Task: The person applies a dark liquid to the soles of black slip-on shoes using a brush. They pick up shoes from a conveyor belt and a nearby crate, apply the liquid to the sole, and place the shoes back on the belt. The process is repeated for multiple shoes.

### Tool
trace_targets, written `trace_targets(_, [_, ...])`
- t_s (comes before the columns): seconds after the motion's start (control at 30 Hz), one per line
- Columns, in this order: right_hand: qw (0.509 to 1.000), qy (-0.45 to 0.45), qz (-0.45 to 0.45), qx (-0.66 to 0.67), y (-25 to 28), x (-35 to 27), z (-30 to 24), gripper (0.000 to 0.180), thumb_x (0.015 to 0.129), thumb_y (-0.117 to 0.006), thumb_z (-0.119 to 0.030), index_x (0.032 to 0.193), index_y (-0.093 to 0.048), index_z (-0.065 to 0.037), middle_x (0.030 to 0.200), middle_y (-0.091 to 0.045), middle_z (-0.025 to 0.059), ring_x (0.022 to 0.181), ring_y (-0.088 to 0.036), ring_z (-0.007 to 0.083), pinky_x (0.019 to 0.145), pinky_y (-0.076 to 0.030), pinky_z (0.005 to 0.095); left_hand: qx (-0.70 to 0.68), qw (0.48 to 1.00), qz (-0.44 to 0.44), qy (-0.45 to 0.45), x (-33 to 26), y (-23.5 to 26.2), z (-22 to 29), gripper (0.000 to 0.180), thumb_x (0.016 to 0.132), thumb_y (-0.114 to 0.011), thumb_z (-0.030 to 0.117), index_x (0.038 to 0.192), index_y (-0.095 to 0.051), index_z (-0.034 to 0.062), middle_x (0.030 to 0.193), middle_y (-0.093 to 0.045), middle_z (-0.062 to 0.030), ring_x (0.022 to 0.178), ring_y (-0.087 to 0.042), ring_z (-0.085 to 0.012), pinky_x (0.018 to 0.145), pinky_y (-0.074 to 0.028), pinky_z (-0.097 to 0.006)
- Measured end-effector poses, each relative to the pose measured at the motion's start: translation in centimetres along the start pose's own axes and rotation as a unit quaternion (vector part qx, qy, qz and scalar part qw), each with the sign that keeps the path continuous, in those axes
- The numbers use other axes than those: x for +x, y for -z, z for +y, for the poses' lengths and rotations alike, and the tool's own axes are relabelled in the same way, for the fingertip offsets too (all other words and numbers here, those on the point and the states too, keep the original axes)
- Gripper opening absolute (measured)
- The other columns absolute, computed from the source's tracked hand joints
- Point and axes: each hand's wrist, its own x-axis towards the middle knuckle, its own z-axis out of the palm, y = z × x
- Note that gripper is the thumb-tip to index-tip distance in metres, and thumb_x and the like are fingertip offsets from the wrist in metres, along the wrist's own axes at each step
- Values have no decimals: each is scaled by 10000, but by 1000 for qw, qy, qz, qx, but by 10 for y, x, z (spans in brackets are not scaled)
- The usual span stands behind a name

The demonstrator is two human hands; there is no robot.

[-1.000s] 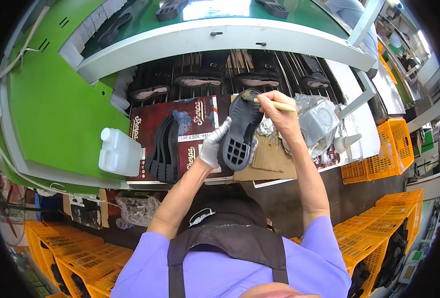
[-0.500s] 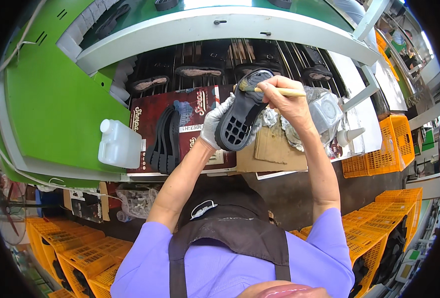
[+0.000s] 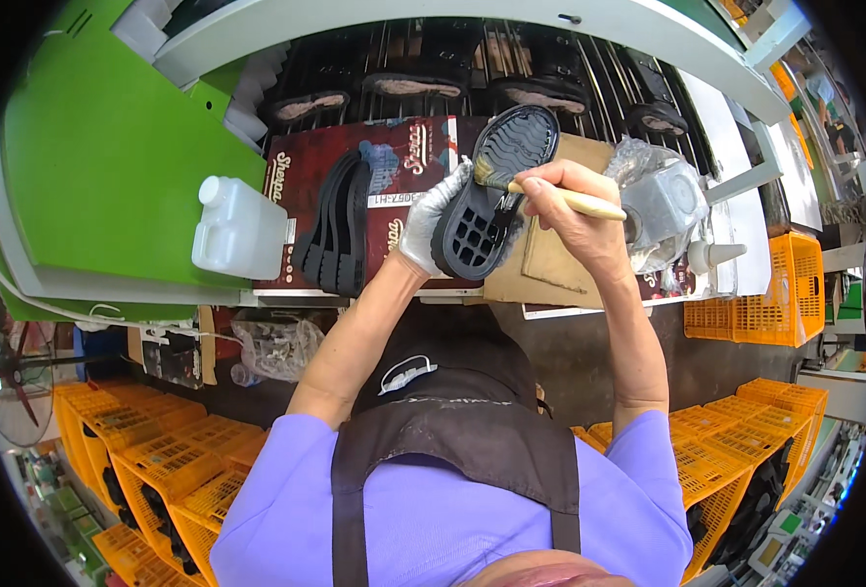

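Observation:
In its white glove, my left hand (image 3: 425, 233) grips the left edge of a black shoe sole (image 3: 519, 137). The sole is held tilted above the bench, its inner side facing up and its grid of square hollows toward me. My bare right hand (image 3: 581, 217) is closed round the pale handle of a brush (image 3: 594, 203). The brush's bristles touch the sole about midway along, just beyond the grid. Left of my gloved hand, several more black soles (image 3: 340, 235) stand leaning together on a dark red printed box (image 3: 286, 147).
A white plastic jug (image 3: 242, 227) stands at the left. Plastic-wrapped container (image 3: 663, 201) and a white nozzle bottle (image 3: 714, 256) are at the right, near cardboard (image 3: 550, 262). Black boots (image 3: 418, 73) lie on rollers behind, below a white frame beam (image 3: 433, 27). Orange crates (image 3: 755, 293) flank me.
The brush has moved along the sole from near its rounded far end toward the middle. The whole view has shifted slightly; both hands keep their holds.

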Motion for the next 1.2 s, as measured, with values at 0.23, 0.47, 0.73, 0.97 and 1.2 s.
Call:
trace_targets(0.23, [1000,0,-2,12,-13,-17,-2,129,836,-649,-110,870,-659,13,710,-637,35,597,-569,64,553,-454,200,16,998,14,-51,-10,6,-7,485,959,-332,413,1249,-495,59,1162,-584,-134,980,-607,-274,816,-518,-470])
trace_targets(0.47, [1000,2,-24,2,-18,-29,-8,106,828,-651,-97,863,-661,3,742,-661,56,643,-611,81,573,-477,215,-5,994,-13,-107,-15,-1,-15,449,978,-321,358,1242,-496,40,1160,-587,-123,994,-604,-229,882,-501,-368])
trace_targets(0.73, [996,55,-75,-18,-18,-35,-22,94,791,-681,-79,839,-650,-5,709,-652,70,594,-613,119,536,-474,239,-14,993,-31,-117,-18,-2,-20,437,979,-302,324,1239,-496,32,1163,-584,-133,996,-601,-239,893,-489,-369])
trace_targets(0.97, [981,146,-123,-42,-17,-35,-24,95,775,-687,-70,832,-645,-7,708,-644,80,598,-618,158,531,-477,256,2,996,28,-82,-26,-9,-24,412,981,-331,346,1195,-525,51,1104,-606,-101,913,-620,-209,806,-527,-353])
trace_targets(1.2, [972,139,-188,-23,-14,-32,-32,88,768,-687,-66,824,-646,-11,724,-649,88,613,-630,180,540,-480,265,-91,994,-53,-13,-33,-13,-25,412,981,-317,302,1218,-493,15,1160,-583,-137,1002,-607,-234,880,-508,-371])
